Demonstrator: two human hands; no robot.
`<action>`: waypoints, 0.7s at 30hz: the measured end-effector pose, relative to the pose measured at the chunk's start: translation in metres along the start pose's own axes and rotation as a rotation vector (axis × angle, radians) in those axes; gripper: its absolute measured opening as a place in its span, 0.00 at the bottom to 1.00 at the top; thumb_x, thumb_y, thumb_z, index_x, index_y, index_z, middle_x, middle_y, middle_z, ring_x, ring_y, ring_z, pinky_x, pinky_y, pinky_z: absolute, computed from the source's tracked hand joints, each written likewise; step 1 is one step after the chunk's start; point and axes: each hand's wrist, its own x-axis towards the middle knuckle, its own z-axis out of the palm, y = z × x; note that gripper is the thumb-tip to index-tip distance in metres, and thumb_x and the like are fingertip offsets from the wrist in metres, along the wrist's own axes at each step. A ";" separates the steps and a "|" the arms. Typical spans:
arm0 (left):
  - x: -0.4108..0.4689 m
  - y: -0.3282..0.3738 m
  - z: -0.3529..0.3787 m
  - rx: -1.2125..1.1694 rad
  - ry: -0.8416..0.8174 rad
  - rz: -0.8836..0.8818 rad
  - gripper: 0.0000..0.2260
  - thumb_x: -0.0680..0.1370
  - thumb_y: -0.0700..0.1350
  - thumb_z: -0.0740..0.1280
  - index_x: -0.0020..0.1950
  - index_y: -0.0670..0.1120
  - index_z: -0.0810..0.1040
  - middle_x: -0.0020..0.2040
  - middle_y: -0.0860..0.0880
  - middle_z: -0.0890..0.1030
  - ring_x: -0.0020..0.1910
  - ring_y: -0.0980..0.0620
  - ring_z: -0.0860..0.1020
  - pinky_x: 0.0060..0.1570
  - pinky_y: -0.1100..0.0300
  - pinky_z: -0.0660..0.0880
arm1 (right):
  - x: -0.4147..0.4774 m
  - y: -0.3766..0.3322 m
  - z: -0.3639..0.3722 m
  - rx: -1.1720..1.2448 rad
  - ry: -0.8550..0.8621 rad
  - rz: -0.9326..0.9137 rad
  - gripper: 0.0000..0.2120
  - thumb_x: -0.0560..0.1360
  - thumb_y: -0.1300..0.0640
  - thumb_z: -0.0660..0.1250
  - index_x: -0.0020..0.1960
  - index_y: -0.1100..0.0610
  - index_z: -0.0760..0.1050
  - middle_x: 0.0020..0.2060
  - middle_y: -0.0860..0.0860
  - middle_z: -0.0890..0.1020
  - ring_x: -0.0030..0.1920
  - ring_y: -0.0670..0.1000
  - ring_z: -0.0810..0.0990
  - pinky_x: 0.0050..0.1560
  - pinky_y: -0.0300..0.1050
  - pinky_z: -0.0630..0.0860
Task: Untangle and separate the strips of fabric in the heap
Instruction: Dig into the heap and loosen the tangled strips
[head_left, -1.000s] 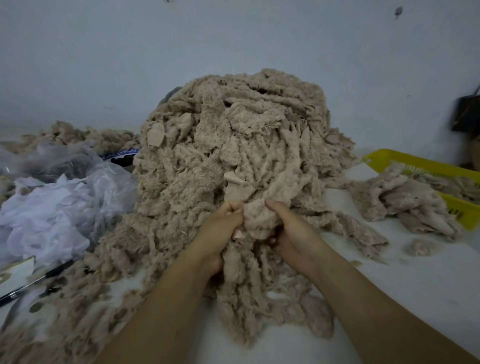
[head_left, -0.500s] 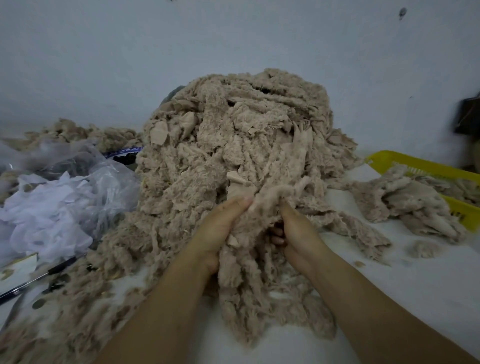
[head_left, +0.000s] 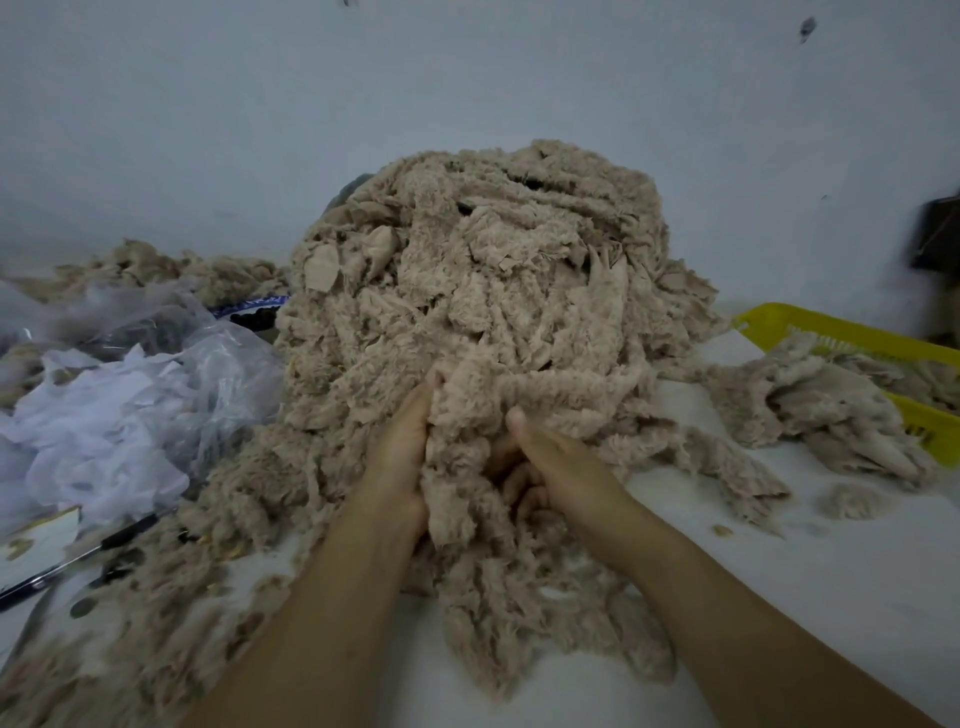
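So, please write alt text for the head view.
The left hand and right hand hold beige strips at the foot of a big heap on a table. A yellow basket lies at right, plastic bags at left.

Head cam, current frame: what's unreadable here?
Head view:
- Left hand fingertips: buried in the heap, grip unreadable.
- Right hand: fingers curl into the heap; which strip they hold is hidden by fabric.
- Yellow basket: cut off by the right edge.
- Dark object at far right: blurred, cut by the edge.
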 end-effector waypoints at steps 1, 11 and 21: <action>0.000 -0.001 0.001 0.032 0.000 0.014 0.23 0.78 0.53 0.68 0.68 0.41 0.76 0.61 0.38 0.81 0.59 0.40 0.81 0.60 0.45 0.77 | -0.001 -0.001 0.001 -0.057 0.026 -0.040 0.27 0.60 0.21 0.65 0.42 0.42 0.80 0.35 0.46 0.83 0.34 0.47 0.81 0.32 0.41 0.77; -0.001 -0.016 0.008 0.586 0.127 0.338 0.11 0.83 0.52 0.62 0.46 0.51 0.80 0.36 0.53 0.84 0.31 0.57 0.80 0.28 0.63 0.75 | 0.004 -0.002 -0.006 -0.326 0.309 -0.228 0.13 0.81 0.47 0.61 0.45 0.55 0.73 0.27 0.44 0.74 0.27 0.40 0.70 0.28 0.33 0.66; 0.003 0.000 0.004 0.385 0.350 0.340 0.20 0.83 0.57 0.59 0.35 0.50 0.78 0.38 0.52 0.82 0.38 0.51 0.77 0.43 0.55 0.74 | 0.005 -0.011 -0.012 0.100 0.345 -0.186 0.05 0.82 0.48 0.61 0.47 0.46 0.72 0.27 0.41 0.77 0.28 0.43 0.75 0.33 0.39 0.74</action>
